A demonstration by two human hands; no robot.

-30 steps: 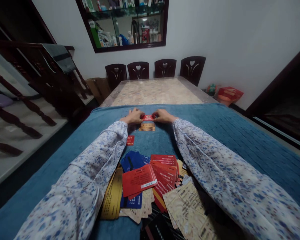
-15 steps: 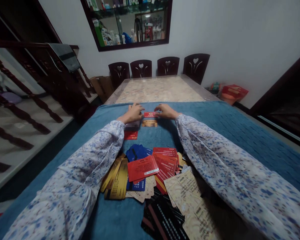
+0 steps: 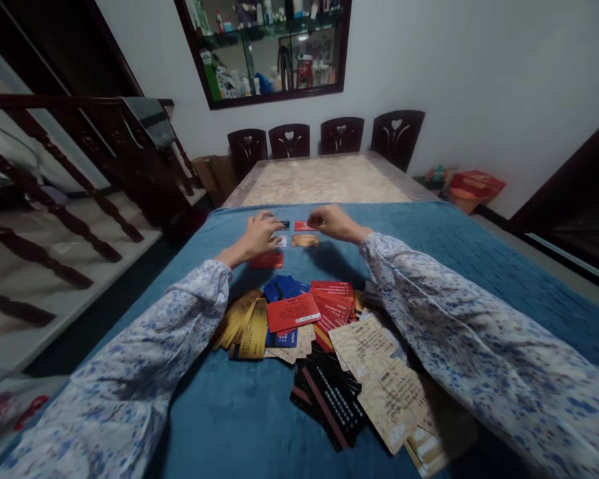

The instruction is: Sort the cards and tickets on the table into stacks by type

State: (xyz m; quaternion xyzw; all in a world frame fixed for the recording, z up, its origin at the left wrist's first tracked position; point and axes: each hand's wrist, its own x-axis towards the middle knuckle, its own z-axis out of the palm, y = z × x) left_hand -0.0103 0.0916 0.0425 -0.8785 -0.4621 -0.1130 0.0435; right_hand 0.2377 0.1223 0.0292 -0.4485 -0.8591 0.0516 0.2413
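My left hand (image 3: 257, 237) reaches over the left side of a small card layout with its fingers spread. It partly covers a white card (image 3: 281, 241) and a black card (image 3: 283, 225), and a red card (image 3: 267, 260) lies just below it. My right hand (image 3: 333, 223) is bent with its fingers curled together at the right edge of another red card (image 3: 303, 226). Whether anything is between those fingertips is hidden. Below that red card lies a gold-brown card (image 3: 305, 241), apart from both hands.
Nearer me, on the blue cloth (image 3: 219, 412), are loose piles of gold cards (image 3: 252, 332), blue cards (image 3: 282, 287), red cards (image 3: 292, 313), black cards (image 3: 329, 399) and cream cards (image 3: 394, 406). Several chairs (image 3: 342, 136) stand behind the bare tabletop (image 3: 319, 179). A railing (image 3: 54, 179) runs left.
My left hand has drawn back slightly toward me, uncovering part of the black card. My right hand's fingers have curled at the red card's edge. The view has shifted a little.
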